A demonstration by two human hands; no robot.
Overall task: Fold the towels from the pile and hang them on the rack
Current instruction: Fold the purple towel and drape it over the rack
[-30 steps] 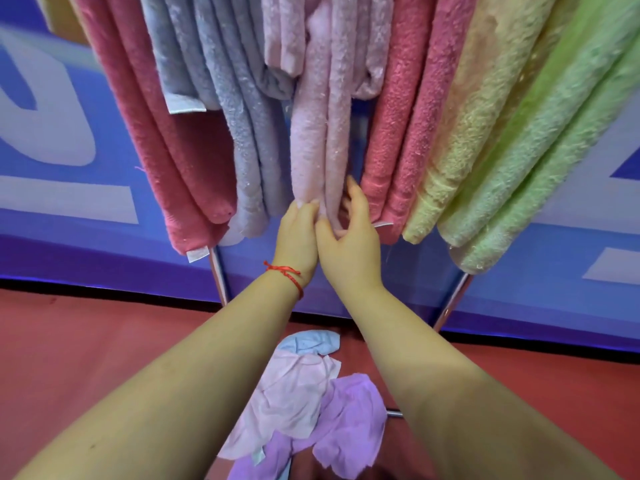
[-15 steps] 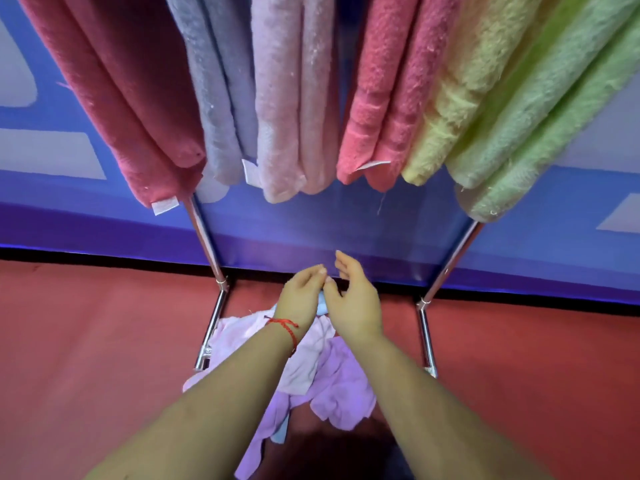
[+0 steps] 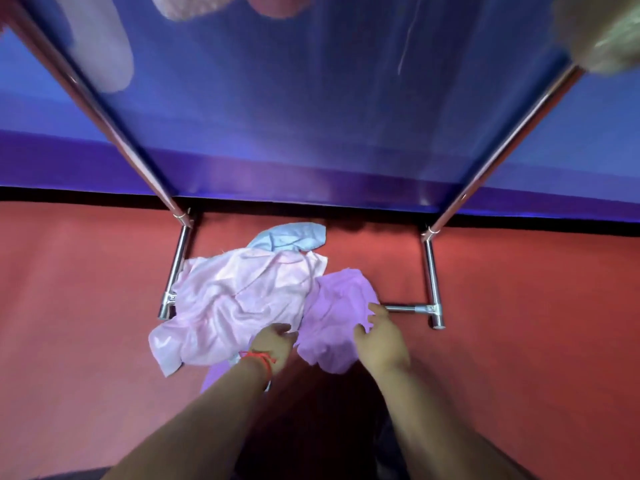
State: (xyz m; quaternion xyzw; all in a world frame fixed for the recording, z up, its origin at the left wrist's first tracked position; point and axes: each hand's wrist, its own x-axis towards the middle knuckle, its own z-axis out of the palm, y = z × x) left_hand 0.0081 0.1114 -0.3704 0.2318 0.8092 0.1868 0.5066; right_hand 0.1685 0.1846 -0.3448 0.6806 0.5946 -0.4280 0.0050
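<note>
A pile of crumpled towels lies on the red floor between the rack's feet: a pale pink towel (image 3: 239,299), a purple towel (image 3: 336,317) to its right and a light blue towel (image 3: 291,235) behind them. My left hand (image 3: 273,344), with a red string at the wrist, hovers at the seam between the pink and purple towels, fingers relaxed. Over the purple towel's right edge is my right hand (image 3: 381,337), fingers spread and holding nothing. The metal rack (image 3: 431,271) rises on both sides; only the blurred lower ends of hung towels (image 3: 104,53) show at the top.
A blue and purple banner wall (image 3: 311,116) stands right behind the rack. Red carpet (image 3: 536,323) spreads to both sides. The rack's low crossbar (image 3: 405,309) lies just right of my right hand.
Both hands dropped from the hung pink towel on the rack down to the pile on the floor. The view tilted down, so the hung towels slid out of the top of the frame.
</note>
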